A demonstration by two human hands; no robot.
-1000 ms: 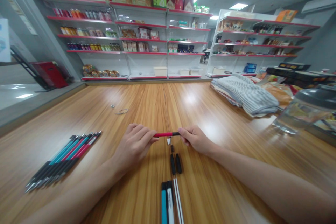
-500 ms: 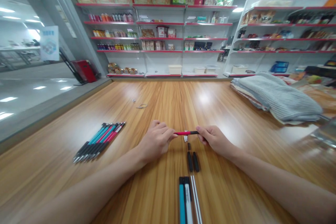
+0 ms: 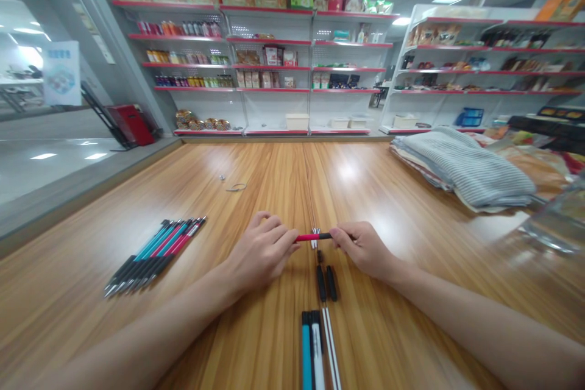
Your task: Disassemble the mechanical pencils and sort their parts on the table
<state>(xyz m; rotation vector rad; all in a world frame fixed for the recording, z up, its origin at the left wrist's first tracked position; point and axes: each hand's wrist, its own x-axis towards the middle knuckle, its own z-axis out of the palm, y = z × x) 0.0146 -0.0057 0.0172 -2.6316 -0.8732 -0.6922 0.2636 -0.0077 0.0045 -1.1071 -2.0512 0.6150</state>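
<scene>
My left hand and my right hand pinch the two ends of a red and black pen just above the wooden table. The left fingers grip the red barrel, the right fingers the black end. Below the pen lie small loose pen parts, black pieces and thin white refills. Nearer to me lie a teal pen and a white pen side by side. A row of several assembled pens, teal, red and black, lies to the left of my left hand.
A folded pile of striped cloth lies at the right of the table, with a clear container at the right edge. A small metal ring and a clip lie farther back. Shop shelves line the far wall.
My hands have come closer together along the pen, so less of it shows between them. The view has swung slightly; the things on the table stay where they were.
</scene>
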